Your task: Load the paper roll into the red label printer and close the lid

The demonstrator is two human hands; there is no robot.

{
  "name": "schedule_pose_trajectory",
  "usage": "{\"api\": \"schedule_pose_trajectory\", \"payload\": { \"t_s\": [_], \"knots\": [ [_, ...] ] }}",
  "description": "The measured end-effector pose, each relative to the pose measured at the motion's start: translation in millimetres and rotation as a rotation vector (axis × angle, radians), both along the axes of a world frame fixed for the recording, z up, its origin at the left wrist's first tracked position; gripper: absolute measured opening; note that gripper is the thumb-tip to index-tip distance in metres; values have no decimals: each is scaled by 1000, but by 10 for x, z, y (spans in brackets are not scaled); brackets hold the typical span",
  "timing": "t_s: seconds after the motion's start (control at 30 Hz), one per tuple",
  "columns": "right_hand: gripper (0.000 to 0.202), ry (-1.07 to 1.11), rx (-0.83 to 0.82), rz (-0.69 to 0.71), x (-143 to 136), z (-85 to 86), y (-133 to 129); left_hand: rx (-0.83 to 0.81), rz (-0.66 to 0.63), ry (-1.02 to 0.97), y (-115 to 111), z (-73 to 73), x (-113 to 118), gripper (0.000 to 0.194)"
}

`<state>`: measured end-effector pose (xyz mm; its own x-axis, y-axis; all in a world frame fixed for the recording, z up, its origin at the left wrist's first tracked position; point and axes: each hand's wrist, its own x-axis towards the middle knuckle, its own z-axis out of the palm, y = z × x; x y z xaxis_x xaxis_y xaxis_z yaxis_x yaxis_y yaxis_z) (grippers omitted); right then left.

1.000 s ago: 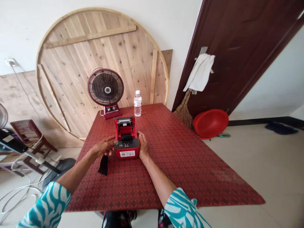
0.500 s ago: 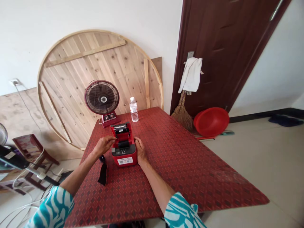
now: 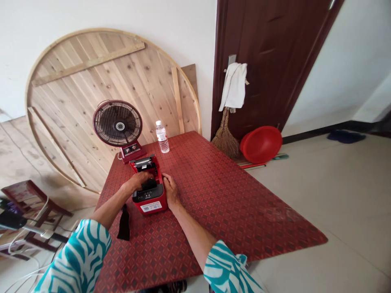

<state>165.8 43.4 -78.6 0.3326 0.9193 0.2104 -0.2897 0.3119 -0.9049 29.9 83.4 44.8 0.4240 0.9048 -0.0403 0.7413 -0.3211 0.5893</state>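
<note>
A red and black label printer (image 3: 152,200) stands on the table with its lid raised and a white label on its front. My left hand (image 3: 142,180) reaches over its left side into the compartment, above a black part (image 3: 149,185); its fingertips are mostly hidden there. Against the printer's right side, my right hand (image 3: 171,190) grips the casing with bent fingers. A black strip (image 3: 124,224) lies on the table left of the printer, near my left forearm.
Behind the printer stand a dark red fan (image 3: 119,126) and a clear water bottle (image 3: 162,138). The patterned red table (image 3: 220,203) narrows to a corner at the right. A broom (image 3: 225,140) and a red basin (image 3: 264,144) are by the door.
My left hand has moved from the printer's left edge to the right, into the compartment. My right hand stays at the printer's side. The view has shifted to the right.
</note>
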Motion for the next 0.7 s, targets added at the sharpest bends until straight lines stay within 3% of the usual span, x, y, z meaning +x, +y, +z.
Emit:
{"api": "schedule_pose_trajectory", "payload": {
  "t_s": [0.13, 0.27, 0.37, 0.47, 0.57, 0.7],
  "knots": [
    [30, 14, -4, -7, -3, 1, 9, 108, 5, 238, -99, 30, 36, 27],
    [32, 23, -18, 0, -2, 5, 7, 242, 4, 419, -302, 177, 28, 35],
    [32, 28, -24, 10, 2, 5, 0, 355, 5, 275, -477, 359, -159, 40],
    [33, 27, -20, 16, 8, -6, -4, 429, 128, 58, -543, 459, -493, 42],
    [34, 30, -20, 19, 18, -22, -3, 366, 348, -159, -444, 326, -825, 35],
    [36, 12, -47, 20, 27, -20, -11, 195, 514, -287, -190, -126, -1076, 28]
  ]
}}
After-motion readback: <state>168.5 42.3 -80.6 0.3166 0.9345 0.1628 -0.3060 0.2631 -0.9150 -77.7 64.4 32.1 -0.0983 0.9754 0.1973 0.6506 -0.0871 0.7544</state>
